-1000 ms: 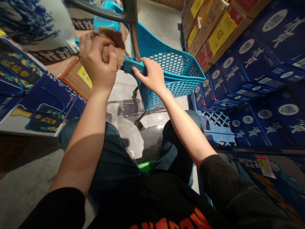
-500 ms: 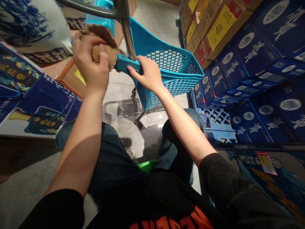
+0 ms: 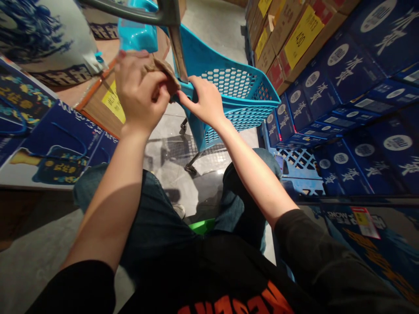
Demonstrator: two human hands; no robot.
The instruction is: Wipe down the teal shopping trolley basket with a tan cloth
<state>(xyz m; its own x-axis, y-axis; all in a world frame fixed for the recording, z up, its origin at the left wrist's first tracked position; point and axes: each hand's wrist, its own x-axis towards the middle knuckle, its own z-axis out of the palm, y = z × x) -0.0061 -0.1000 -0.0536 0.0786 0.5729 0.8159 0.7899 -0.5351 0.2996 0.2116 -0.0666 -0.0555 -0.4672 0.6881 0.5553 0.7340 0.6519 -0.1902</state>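
My left hand (image 3: 139, 91) is closed round a brown cloth (image 3: 162, 69) and presses it against the near corner of a blue plastic shopping cart (image 3: 235, 93), where the grey metal handle post (image 3: 176, 41) meets the basket. Beside it, my right hand (image 3: 203, 102) grips the cart's rim with its fingers curled over the edge. I am crouched or seated low, with my knees in dark jeans below both arms.
Dark blue boxes (image 3: 347, 74) and brown cartons with yellow price tags (image 3: 301, 37) are stacked on the right. More blue printed boxes (image 3: 59, 144) and a large blue-and-white ceramic jar (image 3: 42, 39) stand on the left. Glossy grey floor tiles (image 3: 176, 170) run between them.
My left hand with the cloth has slid right and down, onto the cart's corner next to my right hand. The right hand has kept its grip on the rim.
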